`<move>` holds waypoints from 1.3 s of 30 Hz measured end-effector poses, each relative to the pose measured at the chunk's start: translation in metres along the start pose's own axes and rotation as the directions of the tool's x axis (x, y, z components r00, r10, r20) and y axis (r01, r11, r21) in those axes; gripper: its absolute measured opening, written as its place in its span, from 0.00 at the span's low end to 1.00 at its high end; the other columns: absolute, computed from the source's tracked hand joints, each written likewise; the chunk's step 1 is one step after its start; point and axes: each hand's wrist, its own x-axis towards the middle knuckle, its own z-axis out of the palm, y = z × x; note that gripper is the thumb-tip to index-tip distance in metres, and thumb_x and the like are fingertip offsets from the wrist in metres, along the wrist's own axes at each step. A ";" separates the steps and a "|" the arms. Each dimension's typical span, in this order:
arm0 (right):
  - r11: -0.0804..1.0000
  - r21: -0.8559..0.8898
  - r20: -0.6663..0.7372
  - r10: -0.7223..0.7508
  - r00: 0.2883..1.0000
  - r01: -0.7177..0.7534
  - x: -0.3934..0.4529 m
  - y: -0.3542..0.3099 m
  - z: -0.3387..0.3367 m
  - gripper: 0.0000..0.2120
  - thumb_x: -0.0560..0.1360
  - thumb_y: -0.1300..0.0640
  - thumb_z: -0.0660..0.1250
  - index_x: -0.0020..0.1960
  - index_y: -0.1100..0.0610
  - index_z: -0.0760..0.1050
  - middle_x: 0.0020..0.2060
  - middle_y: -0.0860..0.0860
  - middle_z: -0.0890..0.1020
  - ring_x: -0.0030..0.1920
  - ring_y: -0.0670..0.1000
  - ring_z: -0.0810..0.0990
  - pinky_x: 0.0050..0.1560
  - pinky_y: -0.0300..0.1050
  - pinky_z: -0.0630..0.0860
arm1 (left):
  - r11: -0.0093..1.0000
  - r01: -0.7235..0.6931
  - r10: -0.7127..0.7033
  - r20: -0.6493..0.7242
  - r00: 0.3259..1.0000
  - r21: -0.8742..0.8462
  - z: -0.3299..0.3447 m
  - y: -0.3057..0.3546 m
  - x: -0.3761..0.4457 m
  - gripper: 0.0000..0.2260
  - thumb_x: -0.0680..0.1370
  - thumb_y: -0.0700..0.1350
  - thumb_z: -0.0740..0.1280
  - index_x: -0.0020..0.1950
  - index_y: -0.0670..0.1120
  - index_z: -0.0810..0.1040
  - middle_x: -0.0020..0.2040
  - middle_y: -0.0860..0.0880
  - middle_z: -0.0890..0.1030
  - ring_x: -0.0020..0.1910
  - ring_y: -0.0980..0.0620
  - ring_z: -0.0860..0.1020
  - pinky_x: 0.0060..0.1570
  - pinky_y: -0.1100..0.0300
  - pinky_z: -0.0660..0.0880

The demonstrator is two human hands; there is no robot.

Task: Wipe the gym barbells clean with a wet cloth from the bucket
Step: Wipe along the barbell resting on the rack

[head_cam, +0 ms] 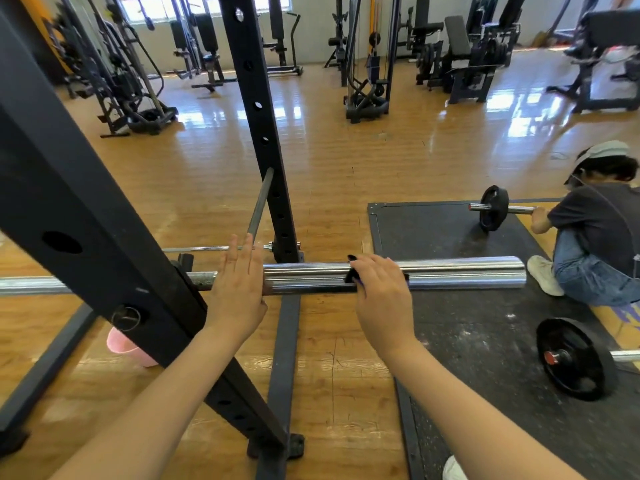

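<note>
Daylight floods in from overexposed windows [149,8] at the far wall, throwing white glare patches across the glossy wooden floor [346,161] below them. The chrome barbell sleeve [460,275], nearer than the windows, carries bright streaks. Wide-angle distortion bends the rack post [86,216] at the frame's edge; shadows stay soft

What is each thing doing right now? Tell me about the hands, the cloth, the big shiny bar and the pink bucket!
Left hand: fingers straight, resting flat on the bar.
Right hand: curled over the bar, pressing the cloth on it.
Dark cloth: bunched under the right hand, against the sleeve.
Barbell sleeve: shiny, bare of plates, lying level on the rack.
Pink bucket: on the floor, mostly hidden behind the rack post.
</note>
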 end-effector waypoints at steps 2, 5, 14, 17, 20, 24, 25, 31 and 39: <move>0.996 0.024 0.110 -0.083 0.990 0.081 0.005 -0.023 0.012 0.13 0.69 0.69 0.72 0.53 0.62 0.80 0.51 0.57 0.83 0.55 0.58 0.81 0.58 0.58 0.76 | 1.000 -0.001 0.002 0.022 1.000 -0.013 -0.003 -0.001 -0.001 0.43 0.62 0.38 0.77 0.74 0.36 0.61 0.74 0.38 0.61 0.75 0.39 0.54 0.71 0.49 0.48; 0.977 0.069 0.195 -0.211 0.958 0.202 0.021 -0.057 0.025 0.14 0.66 0.67 0.75 0.51 0.61 0.80 0.47 0.55 0.84 0.51 0.56 0.82 0.56 0.51 0.76 | 0.998 0.000 0.002 0.031 1.000 -0.062 -0.009 -0.002 -0.003 0.45 0.68 0.42 0.75 0.77 0.38 0.52 0.77 0.40 0.51 0.75 0.46 0.42 0.71 0.54 0.41; 0.956 0.118 0.183 -0.287 0.940 0.268 0.026 -0.098 0.044 0.22 0.58 0.70 0.77 0.51 0.64 0.79 0.46 0.58 0.84 0.49 0.57 0.83 0.57 0.51 0.76 | 0.918 0.266 -0.243 0.115 0.963 -0.295 -0.006 -0.013 -0.036 0.50 0.73 0.50 0.72 0.76 0.41 0.35 0.77 0.44 0.38 0.76 0.49 0.37 0.69 0.62 0.38; 0.934 0.169 0.148 -0.341 0.928 0.316 0.019 -0.089 0.042 0.25 0.56 0.73 0.78 0.53 0.66 0.79 0.48 0.58 0.84 0.50 0.56 0.82 0.58 0.47 0.72 | 0.919 0.270 -0.239 0.138 0.961 -0.286 -0.005 -0.016 -0.041 0.47 0.75 0.49 0.70 0.76 0.40 0.36 0.77 0.45 0.38 0.76 0.48 0.37 0.67 0.64 0.39; 0.889 0.243 0.117 -0.425 0.898 0.389 0.018 -0.080 0.033 0.21 0.59 0.72 0.76 0.51 0.64 0.80 0.48 0.57 0.84 0.51 0.55 0.82 0.58 0.49 0.74 | 0.934 0.251 -0.225 0.127 0.966 -0.255 -0.003 -0.017 -0.044 0.45 0.76 0.49 0.68 0.76 0.39 0.37 0.77 0.44 0.38 0.76 0.47 0.37 0.69 0.62 0.39; 0.838 0.409 0.059 -0.420 0.906 0.362 0.051 -0.098 0.027 0.13 0.69 0.66 0.64 0.51 0.64 0.80 0.49 0.58 0.83 0.54 0.54 0.79 0.60 0.40 0.71 | 0.943 0.266 -0.245 0.121 0.962 -0.202 -0.001 -0.015 -0.044 0.42 0.77 0.50 0.66 0.77 0.39 0.39 0.77 0.42 0.40 0.76 0.46 0.38 0.69 0.61 0.38; 0.806 0.417 0.129 -0.510 0.851 0.420 0.058 -0.102 0.031 0.13 0.69 0.65 0.64 0.52 0.63 0.81 0.51 0.58 0.83 0.56 0.56 0.79 0.61 0.42 0.70 | 0.947 0.256 -0.237 0.117 0.964 -0.194 0.000 -0.014 -0.044 0.40 0.77 0.51 0.66 0.77 0.39 0.42 0.77 0.42 0.41 0.76 0.46 0.39 0.70 0.60 0.39; 0.701 0.421 0.429 -0.713 0.555 0.575 0.066 -0.099 0.055 0.14 0.65 0.69 0.75 0.50 0.60 0.81 0.53 0.56 0.83 0.59 0.59 0.78 0.60 0.56 0.74 | 0.923 0.294 -0.264 0.145 0.954 -0.248 -0.002 -0.014 -0.042 0.37 0.78 0.47 0.66 0.78 0.43 0.45 0.78 0.45 0.40 0.76 0.48 0.39 0.73 0.60 0.48; 0.911 0.402 0.655 -0.215 0.724 -0.093 0.126 -0.094 0.054 0.10 0.81 0.58 0.59 0.58 0.59 0.75 0.40 0.51 0.78 0.35 0.47 0.74 0.35 0.33 0.69 | 0.897 0.416 -0.401 0.125 0.908 -0.149 -0.003 0.000 -0.042 0.37 0.79 0.47 0.60 0.76 0.39 0.38 0.78 0.43 0.41 0.76 0.48 0.39 0.71 0.60 0.38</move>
